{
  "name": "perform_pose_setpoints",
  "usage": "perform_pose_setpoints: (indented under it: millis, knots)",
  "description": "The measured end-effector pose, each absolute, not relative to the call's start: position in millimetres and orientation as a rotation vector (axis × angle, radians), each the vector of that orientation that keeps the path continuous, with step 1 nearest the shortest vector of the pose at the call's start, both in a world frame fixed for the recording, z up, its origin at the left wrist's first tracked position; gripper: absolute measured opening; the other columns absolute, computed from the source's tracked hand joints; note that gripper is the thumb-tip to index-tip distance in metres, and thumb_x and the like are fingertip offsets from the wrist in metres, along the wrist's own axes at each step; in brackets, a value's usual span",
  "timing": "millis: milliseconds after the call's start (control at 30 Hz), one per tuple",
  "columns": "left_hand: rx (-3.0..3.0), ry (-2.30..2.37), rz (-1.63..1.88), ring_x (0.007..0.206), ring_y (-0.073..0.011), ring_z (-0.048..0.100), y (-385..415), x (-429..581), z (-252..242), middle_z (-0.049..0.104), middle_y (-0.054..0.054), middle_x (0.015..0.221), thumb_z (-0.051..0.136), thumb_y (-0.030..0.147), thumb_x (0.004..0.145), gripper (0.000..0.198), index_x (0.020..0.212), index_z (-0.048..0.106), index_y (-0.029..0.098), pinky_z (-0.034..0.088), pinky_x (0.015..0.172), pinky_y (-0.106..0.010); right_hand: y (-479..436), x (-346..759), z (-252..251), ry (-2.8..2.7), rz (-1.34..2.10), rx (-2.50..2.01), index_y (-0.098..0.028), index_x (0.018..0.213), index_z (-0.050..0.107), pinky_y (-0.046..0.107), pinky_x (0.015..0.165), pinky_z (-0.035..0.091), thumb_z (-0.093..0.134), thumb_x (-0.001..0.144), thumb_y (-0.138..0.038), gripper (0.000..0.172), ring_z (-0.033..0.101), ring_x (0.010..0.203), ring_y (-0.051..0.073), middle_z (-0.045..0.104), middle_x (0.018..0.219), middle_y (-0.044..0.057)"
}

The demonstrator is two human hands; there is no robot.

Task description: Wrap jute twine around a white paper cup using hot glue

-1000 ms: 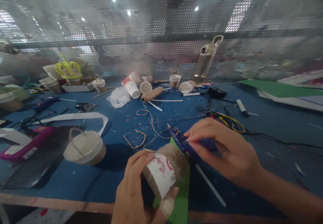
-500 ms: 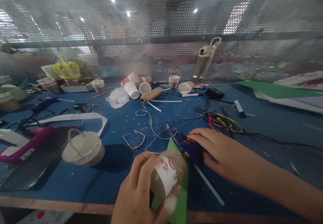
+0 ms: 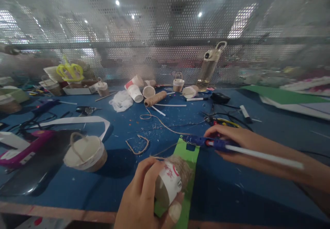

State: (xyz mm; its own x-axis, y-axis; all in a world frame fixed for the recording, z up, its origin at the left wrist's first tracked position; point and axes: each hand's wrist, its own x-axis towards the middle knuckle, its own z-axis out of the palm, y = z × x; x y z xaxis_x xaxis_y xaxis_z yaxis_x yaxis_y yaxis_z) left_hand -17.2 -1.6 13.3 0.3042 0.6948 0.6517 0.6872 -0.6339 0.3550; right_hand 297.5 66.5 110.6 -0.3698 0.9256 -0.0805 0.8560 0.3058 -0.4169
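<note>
My left hand [image 3: 144, 196] is closed round a paper cup [image 3: 168, 182] half wrapped in jute twine, held on its side near the table's front edge over a green paper strip [image 3: 189, 153]. From the cup the twine [image 3: 160, 120] runs back to a spool [image 3: 154, 98]. My right hand [image 3: 232, 143] grips a blue glue gun [image 3: 206, 142] with a white glue stick [image 3: 265, 156] poking out of its back. It is lifted off the table, its nozzle pointing left above the green strip and apart from the cup.
A finished twine basket cup [image 3: 86, 153] stands at the left. Several paper cups [image 3: 139, 89], a water bottle [image 3: 210, 65], scissors and cables [image 3: 224, 120], a pink tool [image 3: 24, 146] and white paper strips [image 3: 77, 120] litter the blue table [image 3: 270, 132]. A perforated metal screen [image 3: 165, 29] closes the back.
My right hand has picked the glue gun up from the table and turned it level, nozzle to the left. The cup in my left hand has barely moved.
</note>
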Motion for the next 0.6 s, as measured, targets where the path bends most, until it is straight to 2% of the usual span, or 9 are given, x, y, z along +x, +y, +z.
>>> perform_pose_setpoints:
  millis: [100, 200, 367, 433, 533, 600]
  knots:
    - [2.417, 1.417, 1.331, 0.107, -0.0241, 0.079, -4, -10, 11, 0.067, -0.013, 0.127, 0.048, 0.048, 0.108, 0.039, 0.139, 0.048, 0.025, 0.069, 0.082, -0.034, 67, 308, 119, -2.299, 0.458, -1.862, -0.024, 0.109, 0.075, 0.044, 0.081, 0.059, 0.057, 0.086, -0.058, 0.044, 0.076, 0.098, 0.036, 0.080, 0.111, 0.012]
    - [2.377, 1.428, 1.365, 0.104, -0.0238, 0.079, -6, -6, 10, 0.067, -0.012, 0.126, 0.048, 0.048, 0.108, 0.037, 0.138, 0.049, 0.026, 0.069, 0.079, -0.034, 66, 316, 126, -2.263, 0.430, -2.037, -0.022, 0.087, 0.079, 0.053, 0.080, 0.060, 0.058, 0.076, -0.074, 0.057, 0.075, 0.089, 0.042, 0.079, 0.095, 0.018]
    - [2.379, 1.421, 1.380, 0.104, -0.0224, 0.078, -5, -6, 9, 0.067, -0.011, 0.128, 0.049, 0.044, 0.107, 0.036, 0.138, 0.049, 0.026, 0.068, 0.078, -0.031, 63, 324, 132, -2.161, 0.631, -2.027, -0.026, 0.066, 0.073, 0.054, 0.076, 0.058, 0.057, 0.071, -0.092, 0.067, 0.075, 0.071, 0.037, 0.077, 0.072, 0.015]
    - [2.377, 1.438, 1.380, 0.104, -0.0226, 0.079, -5, -6, 9, 0.067, -0.011, 0.127, 0.050, 0.044, 0.106, 0.037, 0.138, 0.050, 0.025, 0.068, 0.078, -0.031, 62, 324, 129, -2.098, 0.876, -1.870, -0.026, 0.066, 0.072, 0.047, 0.071, 0.058, 0.062, 0.074, -0.091, 0.066, 0.073, 0.062, 0.031, 0.073, 0.059, 0.009]
    - [2.374, 1.443, 1.378, 0.102, -0.0230, 0.079, -5, -5, 10, 0.068, -0.011, 0.126, 0.052, 0.044, 0.106, 0.036, 0.137, 0.051, 0.025, 0.068, 0.077, -0.031, 60, 316, 122, -1.837, 1.173, -1.591, -0.024, 0.084, 0.079, 0.035, 0.053, 0.049, 0.067, 0.082, -0.083, 0.061, 0.065, 0.047, 0.022, 0.070, 0.053, 0.005]
    - [2.376, 1.432, 1.393, 0.101, -0.0228, 0.079, -5, -5, 10, 0.069, -0.011, 0.125, 0.051, 0.045, 0.106, 0.036, 0.136, 0.051, 0.025, 0.067, 0.075, -0.031, 57, 304, 116, -1.701, 1.185, -1.479, -0.022, 0.083, 0.080, 0.032, 0.055, 0.051, 0.069, 0.083, -0.081, 0.060, 0.064, 0.046, 0.019, 0.070, 0.052, 0.006]
